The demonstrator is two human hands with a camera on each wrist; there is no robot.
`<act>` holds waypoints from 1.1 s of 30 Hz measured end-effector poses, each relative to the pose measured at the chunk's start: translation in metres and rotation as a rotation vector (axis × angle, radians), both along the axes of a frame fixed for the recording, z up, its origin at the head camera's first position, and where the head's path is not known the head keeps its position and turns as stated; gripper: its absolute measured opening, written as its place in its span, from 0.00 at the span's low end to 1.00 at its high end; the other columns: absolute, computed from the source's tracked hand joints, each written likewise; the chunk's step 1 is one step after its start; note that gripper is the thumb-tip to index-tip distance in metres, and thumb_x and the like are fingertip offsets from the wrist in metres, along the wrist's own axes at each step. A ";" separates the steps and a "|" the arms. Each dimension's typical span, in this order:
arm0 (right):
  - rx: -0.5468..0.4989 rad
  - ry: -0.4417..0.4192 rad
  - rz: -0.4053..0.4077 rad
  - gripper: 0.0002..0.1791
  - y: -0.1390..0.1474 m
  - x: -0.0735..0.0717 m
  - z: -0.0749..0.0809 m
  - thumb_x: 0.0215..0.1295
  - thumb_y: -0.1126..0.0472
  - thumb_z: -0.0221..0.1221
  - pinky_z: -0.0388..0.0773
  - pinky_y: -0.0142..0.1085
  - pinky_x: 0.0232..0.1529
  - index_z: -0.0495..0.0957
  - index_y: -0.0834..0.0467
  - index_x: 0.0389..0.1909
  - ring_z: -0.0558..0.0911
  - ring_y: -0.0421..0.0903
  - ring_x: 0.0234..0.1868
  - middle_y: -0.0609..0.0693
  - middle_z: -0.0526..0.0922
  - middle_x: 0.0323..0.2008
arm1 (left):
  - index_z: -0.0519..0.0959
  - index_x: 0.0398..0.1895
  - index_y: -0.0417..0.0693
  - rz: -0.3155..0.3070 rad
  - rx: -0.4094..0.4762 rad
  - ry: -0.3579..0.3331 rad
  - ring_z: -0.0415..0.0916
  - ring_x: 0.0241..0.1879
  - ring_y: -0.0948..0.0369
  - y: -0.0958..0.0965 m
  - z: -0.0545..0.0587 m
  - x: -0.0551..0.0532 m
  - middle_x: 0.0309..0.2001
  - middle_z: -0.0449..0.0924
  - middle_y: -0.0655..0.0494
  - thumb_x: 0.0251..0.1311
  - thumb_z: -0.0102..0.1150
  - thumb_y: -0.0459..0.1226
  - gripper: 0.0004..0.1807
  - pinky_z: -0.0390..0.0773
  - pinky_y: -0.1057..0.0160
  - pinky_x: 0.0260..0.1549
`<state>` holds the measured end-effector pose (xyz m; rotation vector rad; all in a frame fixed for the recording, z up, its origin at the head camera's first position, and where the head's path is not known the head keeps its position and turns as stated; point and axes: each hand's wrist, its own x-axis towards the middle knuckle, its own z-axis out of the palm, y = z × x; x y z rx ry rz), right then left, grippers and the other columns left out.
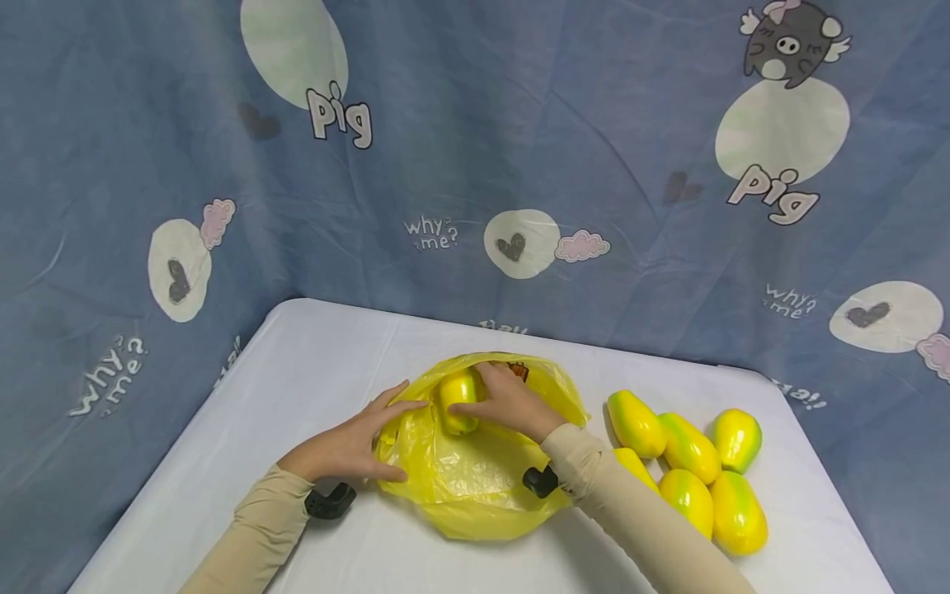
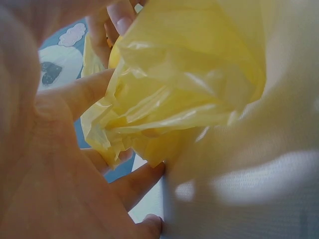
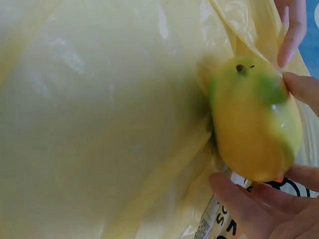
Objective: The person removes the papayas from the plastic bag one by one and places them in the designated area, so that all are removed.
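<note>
A yellow plastic bag point(image 1: 482, 495) lies on the white table with its mouth spread wide. Inside its left part, my right hand point(image 1: 512, 402) holds a mango point(image 1: 458, 403) between thumb and fingers. The right wrist view shows this mango point(image 3: 254, 124) as yellow with green patches and a dark stem end, against the bag's wall. My left hand point(image 1: 356, 441) is at the bag's left rim, fingers spread and nearly straight against the plastic. In the left wrist view, the crumpled bag edge point(image 2: 124, 119) lies by those fingers and hides part of them.
Several yellow-green mangoes point(image 1: 690, 445) lie grouped on the table to the right, some partly behind my right forearm. A blue patterned curtain point(image 1: 445, 165) hangs behind the white table point(image 1: 319, 346). Dark wrist devices sit at both cuffs.
</note>
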<state>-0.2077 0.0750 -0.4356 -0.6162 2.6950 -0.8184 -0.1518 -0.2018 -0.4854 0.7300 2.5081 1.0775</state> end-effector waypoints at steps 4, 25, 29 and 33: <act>0.004 -0.012 -0.005 0.43 -0.002 -0.001 -0.001 0.62 0.41 0.71 0.78 0.48 0.64 0.69 0.56 0.72 0.79 0.52 0.62 0.54 0.80 0.63 | 0.63 0.79 0.59 0.000 -0.003 0.002 0.44 0.80 0.33 0.000 0.000 0.000 0.84 0.37 0.41 0.47 0.78 0.53 0.54 0.60 0.25 0.68; -0.101 -0.041 0.031 0.41 0.012 -0.001 0.015 0.55 0.49 0.77 0.79 0.47 0.63 0.72 0.53 0.69 0.79 0.51 0.59 0.50 0.81 0.59 | 0.63 0.79 0.62 0.011 -0.016 -0.008 0.44 0.81 0.35 0.002 0.002 0.000 0.85 0.37 0.44 0.46 0.79 0.54 0.54 0.60 0.28 0.70; -0.145 -0.053 0.062 0.41 0.019 0.002 0.017 0.56 0.51 0.77 0.78 0.46 0.66 0.72 0.52 0.70 0.79 0.50 0.61 0.49 0.80 0.61 | 0.63 0.79 0.60 0.004 -0.010 -0.008 0.44 0.81 0.34 0.001 0.003 0.001 0.85 0.37 0.42 0.47 0.79 0.53 0.54 0.60 0.27 0.70; -0.201 -0.090 0.071 0.42 0.025 0.005 0.021 0.56 0.52 0.77 0.77 0.48 0.68 0.71 0.51 0.71 0.79 0.52 0.65 0.48 0.79 0.65 | 0.63 0.79 0.59 -0.003 -0.002 0.003 0.44 0.80 0.33 0.001 0.004 0.002 0.84 0.37 0.40 0.47 0.79 0.53 0.54 0.60 0.26 0.69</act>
